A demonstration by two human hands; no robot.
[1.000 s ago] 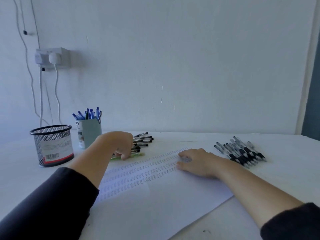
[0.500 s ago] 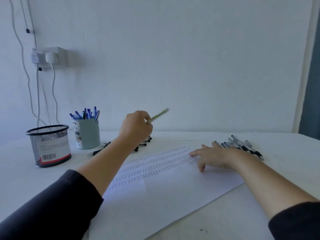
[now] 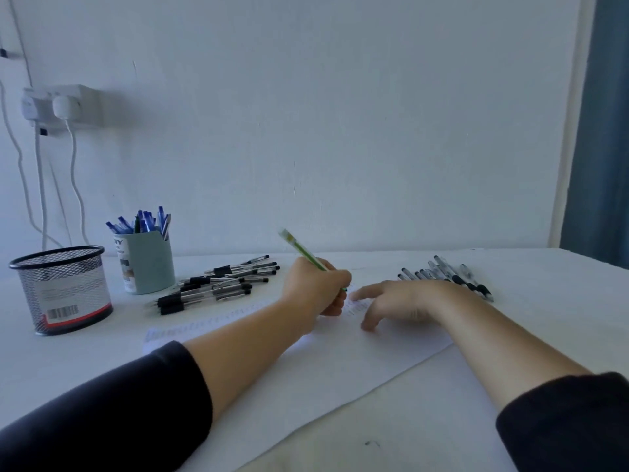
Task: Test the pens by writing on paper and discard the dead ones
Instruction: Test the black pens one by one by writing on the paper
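Grasping the green pen (image 3: 301,249), the left hand (image 3: 315,288) sets its tip on the paper (image 3: 340,362); the right hand (image 3: 396,301), grip released, presses the sheet flat.

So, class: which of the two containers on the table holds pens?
The pale blue cup, with blue pens sticking out; the mesh basket left of it shows none.
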